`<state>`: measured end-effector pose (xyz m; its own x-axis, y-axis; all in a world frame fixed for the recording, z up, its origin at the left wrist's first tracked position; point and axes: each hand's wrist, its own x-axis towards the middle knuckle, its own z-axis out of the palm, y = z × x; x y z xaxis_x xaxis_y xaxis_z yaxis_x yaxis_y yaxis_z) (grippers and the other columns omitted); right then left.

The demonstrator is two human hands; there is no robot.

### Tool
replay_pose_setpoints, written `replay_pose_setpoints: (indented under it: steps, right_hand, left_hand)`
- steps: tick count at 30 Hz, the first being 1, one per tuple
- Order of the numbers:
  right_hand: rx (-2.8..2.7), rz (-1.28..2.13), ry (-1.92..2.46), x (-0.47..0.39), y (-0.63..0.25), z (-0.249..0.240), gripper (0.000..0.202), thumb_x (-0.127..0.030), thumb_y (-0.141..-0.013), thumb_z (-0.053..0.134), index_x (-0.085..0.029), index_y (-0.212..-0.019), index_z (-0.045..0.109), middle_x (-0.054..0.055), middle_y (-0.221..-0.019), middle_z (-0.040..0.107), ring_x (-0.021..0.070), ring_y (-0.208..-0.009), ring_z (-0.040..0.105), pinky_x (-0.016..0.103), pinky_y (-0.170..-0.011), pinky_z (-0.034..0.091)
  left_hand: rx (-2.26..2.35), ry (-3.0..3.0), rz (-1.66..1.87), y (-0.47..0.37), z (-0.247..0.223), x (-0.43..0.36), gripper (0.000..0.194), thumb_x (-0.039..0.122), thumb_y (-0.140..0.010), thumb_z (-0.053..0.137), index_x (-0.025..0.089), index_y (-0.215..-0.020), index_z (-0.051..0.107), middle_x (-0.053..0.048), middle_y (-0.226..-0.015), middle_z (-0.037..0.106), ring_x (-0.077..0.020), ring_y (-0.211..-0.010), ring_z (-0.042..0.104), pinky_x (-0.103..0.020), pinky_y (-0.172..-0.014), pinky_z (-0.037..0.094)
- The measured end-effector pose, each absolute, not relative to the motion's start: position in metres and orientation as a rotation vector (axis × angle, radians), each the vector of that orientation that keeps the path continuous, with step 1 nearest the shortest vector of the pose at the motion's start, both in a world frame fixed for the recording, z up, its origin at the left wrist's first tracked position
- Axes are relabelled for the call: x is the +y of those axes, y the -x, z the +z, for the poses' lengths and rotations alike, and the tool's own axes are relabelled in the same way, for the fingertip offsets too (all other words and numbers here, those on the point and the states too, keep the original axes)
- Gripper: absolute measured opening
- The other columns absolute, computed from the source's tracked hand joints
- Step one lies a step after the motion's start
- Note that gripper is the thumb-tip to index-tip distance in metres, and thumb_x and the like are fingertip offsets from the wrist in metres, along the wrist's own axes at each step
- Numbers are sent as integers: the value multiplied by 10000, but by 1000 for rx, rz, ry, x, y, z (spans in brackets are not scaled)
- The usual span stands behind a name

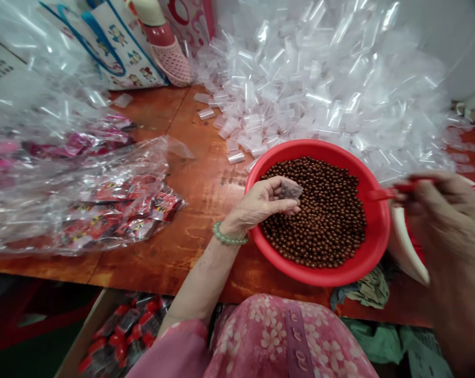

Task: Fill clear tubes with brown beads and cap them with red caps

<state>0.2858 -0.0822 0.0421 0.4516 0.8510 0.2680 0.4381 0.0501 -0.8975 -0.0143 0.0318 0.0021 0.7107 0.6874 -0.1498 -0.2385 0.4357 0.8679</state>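
My left hand [272, 198], with a green bead bracelet [230, 236] on its wrist, is closed on a small clear plastic container [291, 189]. It hovers over the left side of a red basin [319, 278] filled with small round brown balls [319, 220]. Beyond the basin's right rim, my right hand [447, 210] is blurred by motion. Its fingers are wrapped round a red plastic piece [414, 185], whose exact kind is smeared. Part of that piece reaches left over the rim.
Behind the basin rises a big heap of clear plastic sleeves [300, 94]. Bags of red packets [115, 205] lie left. A cartoon-print bag [123, 47] and a bottle [168, 47] stand behind. Below the table edge, a carton holds red-capped containers [123, 331]. A rag [369, 289] lies beside the basin.
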Motion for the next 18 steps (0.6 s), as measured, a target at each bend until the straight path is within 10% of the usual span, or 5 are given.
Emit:
replay_pose_setpoints:
  steps: [6, 18]
  right_hand:
    - [-1104, 937, 1275, -11, -215, 38, 311, -478, -797, 849, -269, -975, 702, 11, -865, 747, 147, -775, 699, 300, -763, 587]
    - [-1316, 1008, 1286, -10, -201, 12, 344, -540, -897, 732, -268, -1108, 741, 27, -966, 760, 171, -846, 716, 339, -860, 607]
  left_hand:
    - [578, -997, 620, 13, 5, 29, 417, 349, -745, 899, 128, -1011, 667, -64, -1015, 745, -133, -829, 750, -215, -712, 593]
    - [597, -911, 761, 9, 1, 30, 441, 394, -727, 913, 161, -1013, 671, -15, -999, 701, -127, -910, 701, -288, -871, 596]
